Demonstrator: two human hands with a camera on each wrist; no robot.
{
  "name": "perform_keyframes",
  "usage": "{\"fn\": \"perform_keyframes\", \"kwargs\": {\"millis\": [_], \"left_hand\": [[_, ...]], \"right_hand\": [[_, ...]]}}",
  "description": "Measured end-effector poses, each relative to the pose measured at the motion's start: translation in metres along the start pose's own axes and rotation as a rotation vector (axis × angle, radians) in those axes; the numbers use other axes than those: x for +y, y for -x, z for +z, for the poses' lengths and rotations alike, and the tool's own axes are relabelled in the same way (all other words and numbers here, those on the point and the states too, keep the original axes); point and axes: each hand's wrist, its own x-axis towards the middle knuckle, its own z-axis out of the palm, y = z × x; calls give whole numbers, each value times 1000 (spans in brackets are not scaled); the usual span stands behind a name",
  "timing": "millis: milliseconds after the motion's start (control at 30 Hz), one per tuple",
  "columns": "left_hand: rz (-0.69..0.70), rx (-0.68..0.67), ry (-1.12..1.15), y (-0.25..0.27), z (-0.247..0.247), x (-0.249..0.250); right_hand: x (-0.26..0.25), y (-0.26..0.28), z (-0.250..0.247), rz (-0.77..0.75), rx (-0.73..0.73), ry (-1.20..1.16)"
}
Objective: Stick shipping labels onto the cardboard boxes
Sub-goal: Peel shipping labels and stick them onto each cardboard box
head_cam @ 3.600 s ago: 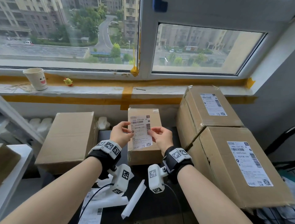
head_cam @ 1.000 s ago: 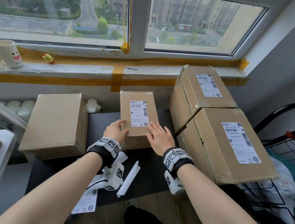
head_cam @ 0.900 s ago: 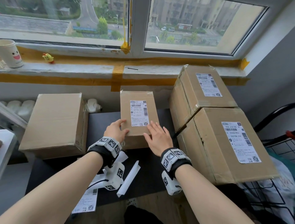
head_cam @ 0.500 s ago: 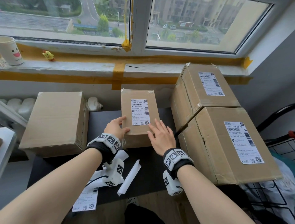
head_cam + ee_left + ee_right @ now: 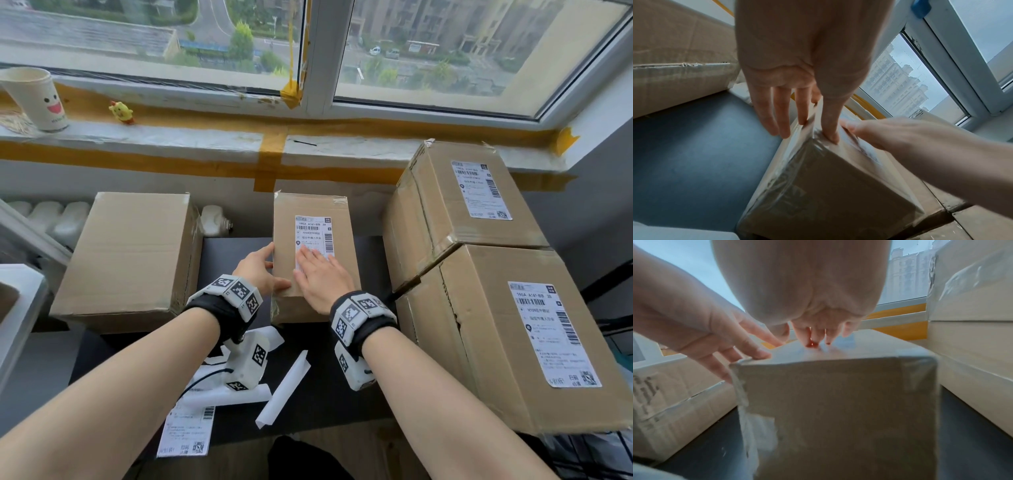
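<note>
A narrow cardboard box (image 5: 342, 240) stands in the middle of the dark table (image 5: 226, 250), with a white shipping label (image 5: 313, 233) stuck on its top. My right hand (image 5: 322, 277) lies flat on the label's lower half, fingers straight and pressing down. My left hand (image 5: 257, 270) rests at the box's left edge, thumb on top and straight fingers down the side. The left wrist view shows this hand (image 5: 797, 81) on the box (image 5: 828, 186) corner. In the right wrist view the right hand (image 5: 818, 305) has its fingertips on the box (image 5: 838, 410) top.
A plain box (image 5: 126, 253) without a label sits at the left. Two labelled boxes (image 5: 455, 202) (image 5: 513, 335) are stacked at the right. A loose label (image 5: 186, 431) and white backing strips (image 5: 284, 390) lie at the table's front. A paper cup (image 5: 34, 99) stands on the windowsill.
Earlier both hands held the label above the box; it is now stuck on. In the last second my right hand slid from the box's near corner up onto the label.
</note>
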Motion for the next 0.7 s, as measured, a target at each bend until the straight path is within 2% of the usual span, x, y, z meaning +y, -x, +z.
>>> {"fn": "perform_keyframes", "kwargs": {"millis": [200,367,700], "left_hand": [[-58,5,52,-8,3,-5],[-106,4,200,-10,8,-8],[-82,-10,172,-9,12,-9]], "right_hand": [[-2,-41,-26,12,-84,-37],[-1,-67,-36,29,-141,-61],[42,-55,-44,149,-120,-67]]}}
